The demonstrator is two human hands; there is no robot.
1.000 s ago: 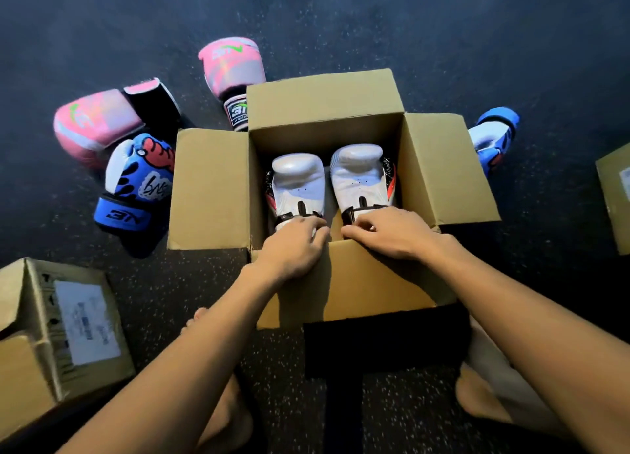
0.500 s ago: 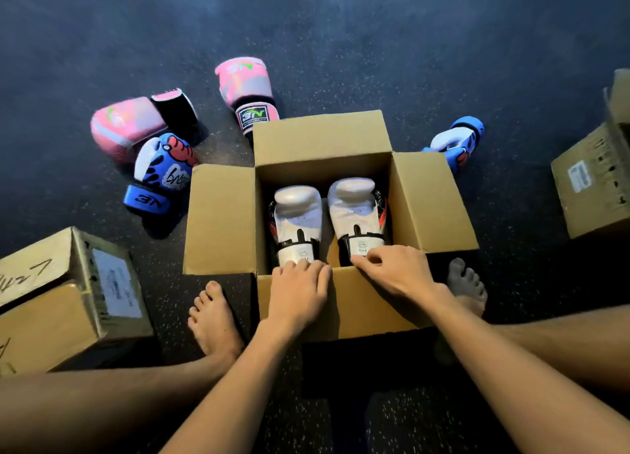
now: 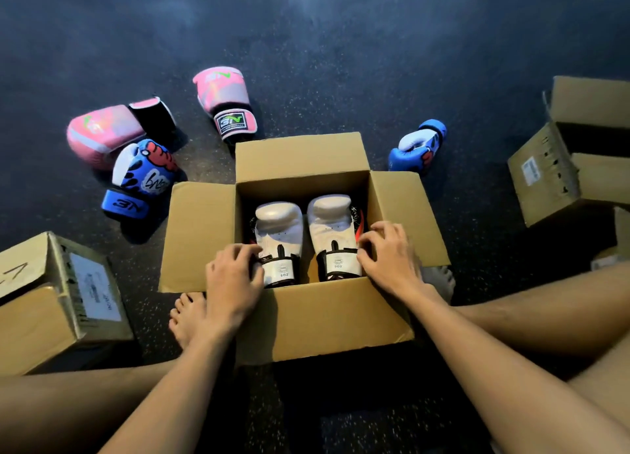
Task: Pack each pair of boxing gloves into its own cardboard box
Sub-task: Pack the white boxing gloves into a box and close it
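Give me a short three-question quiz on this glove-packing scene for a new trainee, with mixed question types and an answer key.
1. True or false: the pair of white padded boxing gloves lies inside the open brown cardboard box.
2. The two blue cartoon-print padded gloves lie: A) both inside that box; B) stacked on each other; C) apart, one on each side of that box.
3. How many gloves lie on the dark speckled floor?

Key: 1 true; 2 C; 3 four.
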